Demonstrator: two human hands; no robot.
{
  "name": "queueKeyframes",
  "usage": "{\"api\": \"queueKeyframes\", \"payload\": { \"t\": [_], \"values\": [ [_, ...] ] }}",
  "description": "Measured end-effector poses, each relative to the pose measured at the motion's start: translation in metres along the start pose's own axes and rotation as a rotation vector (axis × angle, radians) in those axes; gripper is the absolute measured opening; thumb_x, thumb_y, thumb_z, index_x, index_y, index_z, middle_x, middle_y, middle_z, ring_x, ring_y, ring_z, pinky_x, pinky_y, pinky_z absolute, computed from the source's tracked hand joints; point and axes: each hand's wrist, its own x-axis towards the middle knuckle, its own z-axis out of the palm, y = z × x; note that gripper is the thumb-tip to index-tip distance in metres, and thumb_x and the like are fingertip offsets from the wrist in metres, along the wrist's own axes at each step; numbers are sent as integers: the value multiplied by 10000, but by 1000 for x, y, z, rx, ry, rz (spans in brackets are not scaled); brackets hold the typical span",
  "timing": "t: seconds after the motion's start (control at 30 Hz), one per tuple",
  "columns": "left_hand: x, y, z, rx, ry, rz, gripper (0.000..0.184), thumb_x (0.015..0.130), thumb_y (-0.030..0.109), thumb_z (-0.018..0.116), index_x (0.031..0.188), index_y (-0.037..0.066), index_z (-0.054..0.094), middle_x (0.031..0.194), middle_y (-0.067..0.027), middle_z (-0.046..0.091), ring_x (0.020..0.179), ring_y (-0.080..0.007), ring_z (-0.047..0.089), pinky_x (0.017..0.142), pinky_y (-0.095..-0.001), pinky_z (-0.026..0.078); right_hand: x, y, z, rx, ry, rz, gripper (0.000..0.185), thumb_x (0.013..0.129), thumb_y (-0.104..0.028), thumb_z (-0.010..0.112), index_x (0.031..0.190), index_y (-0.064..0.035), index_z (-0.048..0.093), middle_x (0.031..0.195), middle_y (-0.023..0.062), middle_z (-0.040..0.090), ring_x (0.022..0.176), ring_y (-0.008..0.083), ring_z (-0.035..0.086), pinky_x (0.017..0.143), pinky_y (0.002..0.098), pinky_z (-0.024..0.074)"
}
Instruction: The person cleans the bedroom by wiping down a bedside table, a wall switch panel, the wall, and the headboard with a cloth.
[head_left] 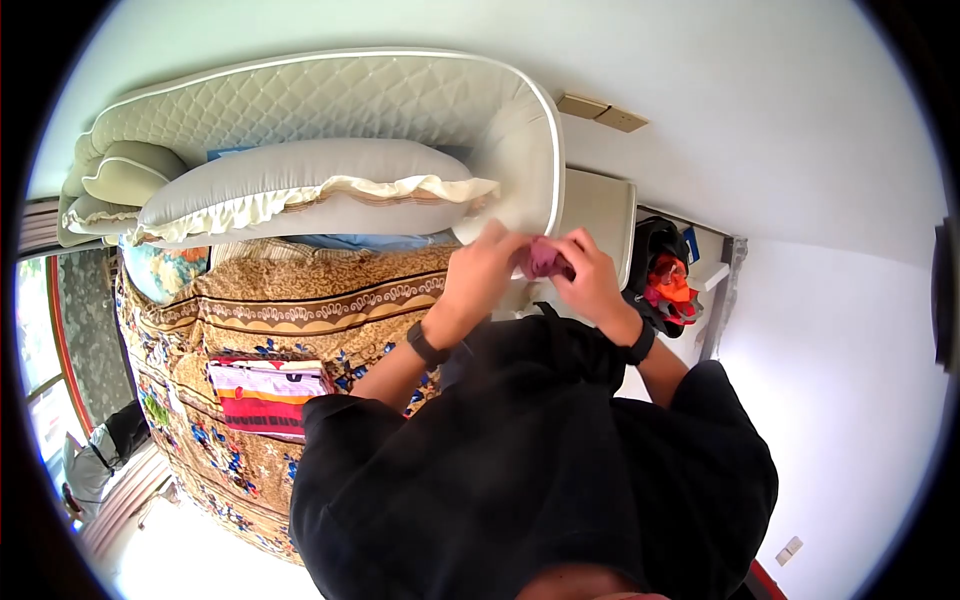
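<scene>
A small, bunched maroon cloth is held up in front of my chest, between my two hands. My left hand is closed on its left side, with the fingers slightly blurred. From the other side, my right hand grips the cloth with its fingers curled and thumb against it. What kind of cloth it is cannot be made out. A dark band is on each wrist.
A bed with a brown patterned cover lies to the left, bearing a folded pink-and-red striped cloth. A long grey frilled pillow leans against the padded headboard. Beyond the pale bedside cabinet sits a black bag with orange-red items.
</scene>
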Motion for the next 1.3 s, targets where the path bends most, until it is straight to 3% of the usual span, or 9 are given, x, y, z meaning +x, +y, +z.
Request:
{"api": "queueKeyframes", "payload": {
  "t": [0.3, 0.73, 0.83, 0.97, 1.03, 1.1, 1.17, 1.2, 1.3],
  "values": [
    [96, -22, 17, 153, 338, -112, 247, 810, -32, 543, 1036, 57, 588, 988, -150, 576, 850, -384, 620, 685, -464, 521, 131, 11, -11, -201, 153, -91, 277, 777, -11, 622, 1051, -51, 604, 1022, 124, 561, 861, 374, 603, 725, 441, 503],
    [-9, 4, 8, 57, 58, -202, 126, 808, 18, 603, 925, 63, 584, 953, -144, 565, 786, -411, 597, 643, -491, 496, 33, -21, -7, -122, -145, 13, 260, 807, -134, 668, 1058, -201, 667, 1010, 65, 578, 882, 314, 636, 726, 410, 519],
    [-33, 13, 11, 50, -77, -226, 148, 794, 8, 627, 927, 61, 590, 924, -147, 578, 809, -412, 610, 643, -488, 497, 9, -15, -11, 24, -195, -98, 401, 710, 26, 642, 1075, -139, 670, 989, 78, 562, 799, 314, 653, 670, 406, 548],
    [-34, 39, 28, -12, -92, -93, 213, 807, 42, 658, 1016, 69, 630, 922, -149, 609, 746, -390, 629, 614, -458, 517, -9, 19, -37, 97, -296, -216, 455, 723, 34, 633, 1144, -137, 663, 1035, 66, 585, 822, 297, 659, 710, 370, 563],
    [-27, 50, 48, -75, -42, -74, 226, 836, 100, 668, 1060, 91, 636, 911, -138, 615, 697, -391, 629, 585, -458, 524, -20, 42, -49, 228, -194, -97, 511, 737, 95, 604, 1212, -95, 620, 1049, 78, 587, 826, 238, 670, 711, 341, 564],
    [-6, 64, 67, -184, -83, -134, 377, 845, 116, 702, 1203, 66, 595, 988, -146, 620, 826, -336, 652, 669, -413, 560, -23, 62, -62, 354, -58, 25, 529, 760, 132, 577, 1248, -71, 591, 1044, 80, 583, 811, 194, 669, 667, 321, 567],
    [22, 82, 88, -360, -46, -139, 469, 847, 114, 715, 1285, 51, 560, 1041, -153, 619, 909, -304, 657, 727, -388, 575, -26, 89, -65, 666, 16, 290, 535, 844, 148, 513, 1344, -45, 497, 1079, 57, 587, 769, 107, 638, 524, 242, 529],
    [34, 85, 101, -400, -92, -153, 540, 854, 114, 725, 1344, 25, 517, 1100, -160, 607, 1002, -275, 642, 807, -368, 574, -23, 104, -65, 721, 78, 326, 526, 858, 128, 525, 1355, -40, 483, 1097, 53, 597, 782, 99, 634, 535, 236, 528],
    [63, 62, 174, -467, -14, -230, 511, 869, 104, 710, 1337, 20, 521, 1122, -162, 607, 1001, -274, 653, 821, -375, 569, -13, 144, -62, 809, 188, 404, 492, 893, 51, 572, 1367, -34, 467, 1132, 48, 617, 839, 86, 621, 576, 232, 526]
  ]
}}
